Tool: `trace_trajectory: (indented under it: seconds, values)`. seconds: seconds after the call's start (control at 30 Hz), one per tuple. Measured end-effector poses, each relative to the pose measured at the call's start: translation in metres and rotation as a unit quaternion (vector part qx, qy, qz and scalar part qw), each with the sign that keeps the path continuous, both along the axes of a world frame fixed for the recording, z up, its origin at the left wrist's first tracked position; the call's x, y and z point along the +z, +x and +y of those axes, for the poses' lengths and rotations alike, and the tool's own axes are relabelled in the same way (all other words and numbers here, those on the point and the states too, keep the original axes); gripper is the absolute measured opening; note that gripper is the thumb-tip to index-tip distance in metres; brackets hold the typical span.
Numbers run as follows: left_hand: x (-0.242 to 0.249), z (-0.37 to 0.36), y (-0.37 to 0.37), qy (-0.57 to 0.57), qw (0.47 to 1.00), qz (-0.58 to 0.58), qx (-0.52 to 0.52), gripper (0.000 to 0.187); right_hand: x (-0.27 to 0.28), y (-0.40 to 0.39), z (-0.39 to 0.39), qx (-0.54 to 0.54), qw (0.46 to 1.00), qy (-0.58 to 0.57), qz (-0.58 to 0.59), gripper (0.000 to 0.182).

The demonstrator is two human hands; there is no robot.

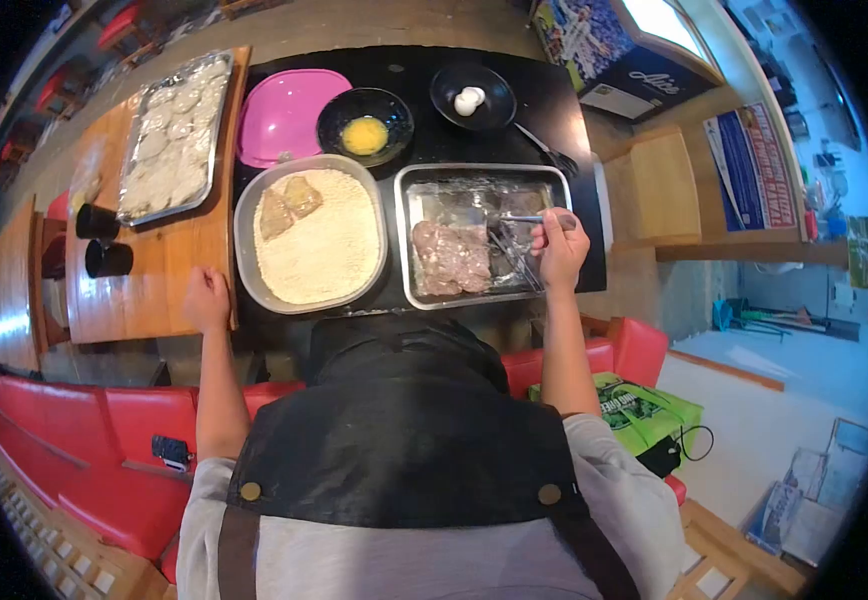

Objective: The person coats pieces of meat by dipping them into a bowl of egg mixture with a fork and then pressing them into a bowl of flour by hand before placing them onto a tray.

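Observation:
My right hand (560, 245) is closed around the handle of a slim metal utensil (522, 218), whose far end reaches into a steel tray (484, 299); its exact kind is not clear. In that tray raw meat slices (450, 258) are piled at the left, with clear plastic film around them. My left hand (208, 298) is curled in a loose fist by the wooden table's edge, with nothing visible in it. Between my hands sits a tub (246, 262) of pale breadcrumbs (319, 250), with two coated pieces of meat (289, 207) lying at its upper left.
Beyond the tub are a pink tray (289, 110), a black bowl with beaten egg (365, 136) and a black bowl with eggs (469, 100). A tray of breaded cutlets (174, 145) and two black cups (109, 258) stand on the wooden table (159, 290) at left.

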State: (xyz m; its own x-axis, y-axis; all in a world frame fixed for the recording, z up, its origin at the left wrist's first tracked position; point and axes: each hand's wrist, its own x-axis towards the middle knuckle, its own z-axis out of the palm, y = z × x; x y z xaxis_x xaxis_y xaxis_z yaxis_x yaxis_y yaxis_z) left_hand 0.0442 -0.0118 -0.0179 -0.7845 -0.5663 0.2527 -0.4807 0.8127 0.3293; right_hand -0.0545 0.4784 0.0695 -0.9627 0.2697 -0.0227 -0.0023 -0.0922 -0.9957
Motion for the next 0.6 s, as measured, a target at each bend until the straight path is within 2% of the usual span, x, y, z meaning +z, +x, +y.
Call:
trace_trajectory:
  seconds: [0.03,0.1,0.2,0.23,0.3,0.33,0.4,0.5,0.57,0.6]
  values:
    - [0.001,0.001,0.0,0.001,1.0,0.005,0.001,0.019,0.005,0.002,-0.018,0.006,0.998,-0.07,0.004,0.01]
    - [0.005,0.004,-0.001,0.005,1.0,-0.001,0.008,0.019,0.005,0.006,-0.062,0.011,0.999,-0.046,-0.016,0.012]
    - [0.007,0.002,0.002,0.013,1.0,-0.002,-0.001,0.018,-0.018,0.011,-0.123,0.054,0.99,-0.127,-0.016,0.014]
    - [0.003,-0.001,0.001,0.017,1.0,-0.001,-0.01,0.018,-0.027,0.009,-0.136,0.044,0.988,-0.146,0.024,0.016]
    - [0.002,-0.005,-0.001,-0.02,0.999,0.021,-0.017,0.019,-0.045,-0.007,-0.152,0.023,0.984,-0.064,0.165,0.017]
    - [0.003,-0.003,-0.001,-0.012,0.999,0.033,-0.018,0.02,-0.05,-0.018,-0.157,0.022,0.984,-0.067,0.166,0.017]
    - [0.003,0.0,-0.001,0.0,0.999,0.041,-0.025,0.02,-0.058,-0.048,-0.162,0.014,0.99,-0.041,0.131,0.018]
    - [0.001,0.001,-0.002,0.034,0.999,0.019,-0.014,0.021,-0.078,-0.085,-0.177,0.003,0.987,-0.156,0.045,0.017]
    - [0.003,0.0,-0.003,0.02,0.999,0.032,-0.018,0.022,-0.09,-0.093,-0.187,-0.008,0.98,-0.198,-0.003,0.016]
    - [0.004,-0.002,-0.005,0.018,0.999,0.034,-0.021,0.022,-0.085,-0.092,-0.189,-0.017,0.983,-0.183,-0.021,0.016]
